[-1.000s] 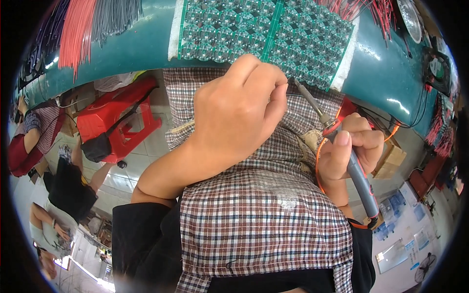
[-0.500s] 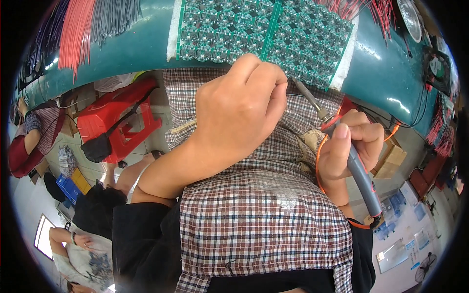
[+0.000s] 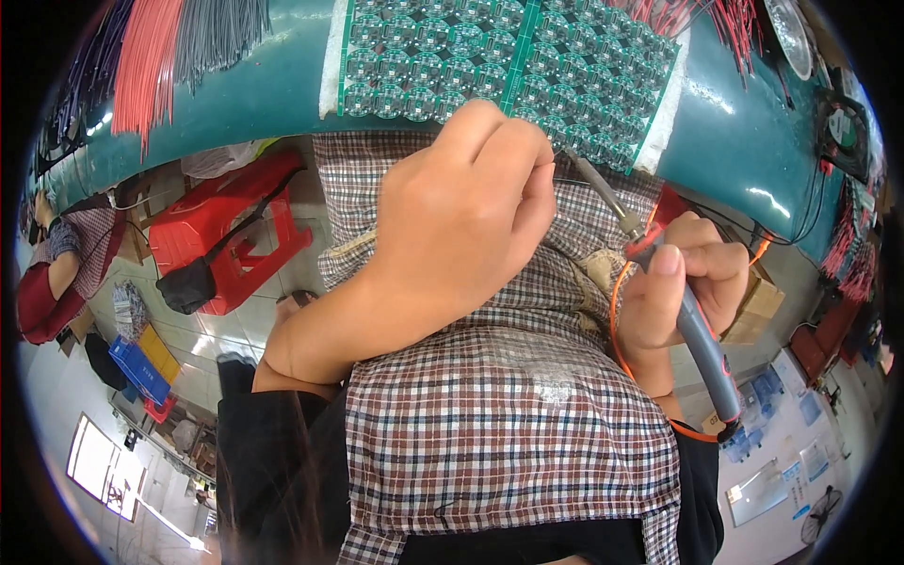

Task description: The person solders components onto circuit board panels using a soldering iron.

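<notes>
A green panel of several small circuit boards (image 3: 508,56) lies on the teal bench (image 3: 254,94). My left hand (image 3: 461,217) is curled shut at the panel's near edge, and a thin dark wire (image 3: 579,181) runs out from its fingertips. My right hand (image 3: 683,282) grips a soldering iron (image 3: 702,348) by its grey handle. The iron's metal tip (image 3: 603,193) points up toward the panel's edge, close to my left fingers. An orange cable (image 3: 617,311) loops from the iron around my right wrist. A checked cloth (image 3: 508,433) covers my lap below both hands.
Bundles of red wires (image 3: 151,56) and grey wires (image 3: 221,33) hang over the bench at the left. Below it on the floor are a red stool (image 3: 235,235) and a blue crate (image 3: 141,367). Another person (image 3: 56,273) sits at far left.
Both hands keep almost the same pose at the panel's edge. Figures on the floor at lower left have moved out of view.
</notes>
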The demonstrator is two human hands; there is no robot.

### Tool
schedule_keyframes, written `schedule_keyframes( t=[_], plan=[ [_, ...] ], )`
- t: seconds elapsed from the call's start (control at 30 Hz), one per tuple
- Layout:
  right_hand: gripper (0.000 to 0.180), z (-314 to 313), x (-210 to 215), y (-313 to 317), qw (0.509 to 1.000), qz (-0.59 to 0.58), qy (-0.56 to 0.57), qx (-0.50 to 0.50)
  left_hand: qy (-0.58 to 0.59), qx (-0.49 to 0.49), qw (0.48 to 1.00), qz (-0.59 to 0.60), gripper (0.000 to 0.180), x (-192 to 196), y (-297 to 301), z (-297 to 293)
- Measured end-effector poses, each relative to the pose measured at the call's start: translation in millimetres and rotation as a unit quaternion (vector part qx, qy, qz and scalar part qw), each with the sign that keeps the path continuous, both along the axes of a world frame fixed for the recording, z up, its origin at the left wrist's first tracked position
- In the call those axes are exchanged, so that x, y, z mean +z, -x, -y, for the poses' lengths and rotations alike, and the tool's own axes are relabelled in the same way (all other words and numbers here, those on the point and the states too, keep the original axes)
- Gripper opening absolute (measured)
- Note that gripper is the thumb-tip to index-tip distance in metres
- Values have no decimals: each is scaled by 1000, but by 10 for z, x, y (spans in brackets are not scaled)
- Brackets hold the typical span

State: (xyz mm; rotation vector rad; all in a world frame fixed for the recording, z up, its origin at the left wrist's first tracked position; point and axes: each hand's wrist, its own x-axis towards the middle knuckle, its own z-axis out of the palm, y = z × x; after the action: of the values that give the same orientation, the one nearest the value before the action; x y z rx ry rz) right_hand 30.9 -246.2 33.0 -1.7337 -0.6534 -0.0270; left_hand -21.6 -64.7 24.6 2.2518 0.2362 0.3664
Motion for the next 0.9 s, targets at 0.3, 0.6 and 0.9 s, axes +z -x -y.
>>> schedule_keyframes(
  t=[0.3, 0.6, 0.9],
  plan=[
    [24, -71, -30, -68, 1000, 13, -5, -11, -48, 23, 999, 11, 10, -13, -90, -56],
    [24, -94, -60, -93, 1000, 6, 0, -12, -46, 26, 998, 21, 10, -47, -130, -46],
    [24, -94, -62, -101, 1000, 1, -3, -5, -44, 22, 999, 14, 10, -45, -130, -47]
  ],
)
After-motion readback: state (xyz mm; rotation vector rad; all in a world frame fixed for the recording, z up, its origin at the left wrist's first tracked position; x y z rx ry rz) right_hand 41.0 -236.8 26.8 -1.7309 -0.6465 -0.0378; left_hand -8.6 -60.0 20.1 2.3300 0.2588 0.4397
